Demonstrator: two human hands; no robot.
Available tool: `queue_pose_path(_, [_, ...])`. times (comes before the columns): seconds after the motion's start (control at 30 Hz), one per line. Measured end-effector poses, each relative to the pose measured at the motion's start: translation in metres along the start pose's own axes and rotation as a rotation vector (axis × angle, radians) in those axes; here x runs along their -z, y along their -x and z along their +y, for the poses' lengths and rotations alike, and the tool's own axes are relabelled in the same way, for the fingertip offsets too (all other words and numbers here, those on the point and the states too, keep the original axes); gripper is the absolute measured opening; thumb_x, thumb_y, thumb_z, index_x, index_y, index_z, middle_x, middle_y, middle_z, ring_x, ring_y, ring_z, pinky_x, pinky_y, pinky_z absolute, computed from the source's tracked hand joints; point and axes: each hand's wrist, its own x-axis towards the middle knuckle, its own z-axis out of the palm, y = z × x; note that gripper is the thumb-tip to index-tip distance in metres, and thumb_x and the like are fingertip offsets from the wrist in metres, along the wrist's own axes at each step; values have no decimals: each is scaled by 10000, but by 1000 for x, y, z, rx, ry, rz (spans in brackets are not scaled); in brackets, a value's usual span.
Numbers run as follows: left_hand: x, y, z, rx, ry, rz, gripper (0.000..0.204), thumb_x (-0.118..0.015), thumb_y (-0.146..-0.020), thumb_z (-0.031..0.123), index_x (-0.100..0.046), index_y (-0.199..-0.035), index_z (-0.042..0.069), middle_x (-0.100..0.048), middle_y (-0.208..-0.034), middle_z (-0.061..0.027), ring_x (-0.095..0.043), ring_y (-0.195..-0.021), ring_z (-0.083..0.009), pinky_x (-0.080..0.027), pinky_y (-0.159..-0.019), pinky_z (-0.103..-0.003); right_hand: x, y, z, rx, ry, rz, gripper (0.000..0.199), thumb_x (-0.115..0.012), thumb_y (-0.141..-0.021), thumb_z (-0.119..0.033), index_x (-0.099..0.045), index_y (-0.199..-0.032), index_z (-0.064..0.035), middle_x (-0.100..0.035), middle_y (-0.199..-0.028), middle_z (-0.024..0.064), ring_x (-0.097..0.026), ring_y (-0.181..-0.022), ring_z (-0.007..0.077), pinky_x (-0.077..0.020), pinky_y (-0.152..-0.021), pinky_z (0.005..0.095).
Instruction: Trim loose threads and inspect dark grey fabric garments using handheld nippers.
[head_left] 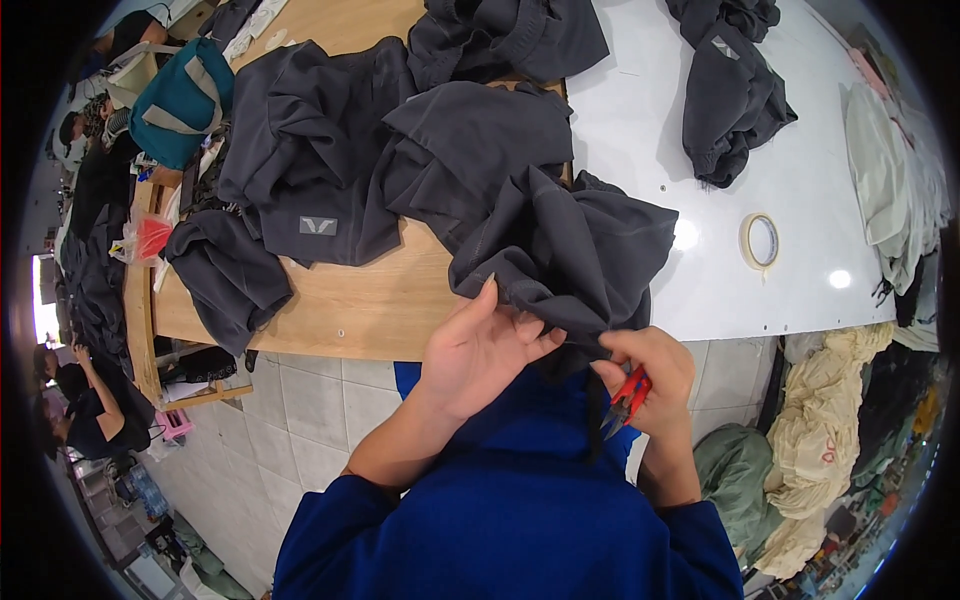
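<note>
A dark grey garment lies bunched at the table's front edge, and part of it hangs over toward my lap. My left hand is at its near edge, palm up, with the thumb against the cloth and the fingers curled at the fabric. Close by on the right, my right hand has red-handled thread snips tucked in the palm, blades pointing down. The thumb and forefinger of that hand pinch at the garment's edge. Whether a loose thread is between them is too small to tell.
More dark grey garments are heaped across the wooden table. On the white tabletop are a tape roll and another garment. A teal bag stands at the far left. Cream cloth bundles sit at right. People work at far left.
</note>
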Motion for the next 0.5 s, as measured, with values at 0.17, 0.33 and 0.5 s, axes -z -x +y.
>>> queue_pose_path(0.17, [13, 1, 1, 53, 145, -123, 326, -320, -985, 303, -521, -1117, 83, -566, -1019, -38, -472, -784, -111, -426, -798, -313, -5, 15, 2, -463, -264, 90, 798, -746, -677, -374, -384, -1274, 12, -388, -586, -1, -378, -534, 67, -307, -503, 194])
queue_pose_path(0.33, [11, 2, 2, 168, 334, -233, 321, -334, -983, 309, -525, -1120, 90, -540, -1026, -10, -457, -837, -107, -446, -760, -277, -18, 23, 0, -566, -297, 139, 682, -658, -827, -295, -303, -1325, 8, -480, -695, 38, -430, -601, 86, -337, -557, 204])
queue_pose_path(0.5, [-4, 8, 3, 206, 593, -181, 413, -393, -953, 329, -474, -1171, -13, -469, -1180, -38, -416, -899, -80, -476, -593, -162, -29, 18, -3, -379, -173, 260, 370, -693, -772, -108, -556, -1093, 13, -617, -831, 102, -586, -707, 148, -464, -616, 238])
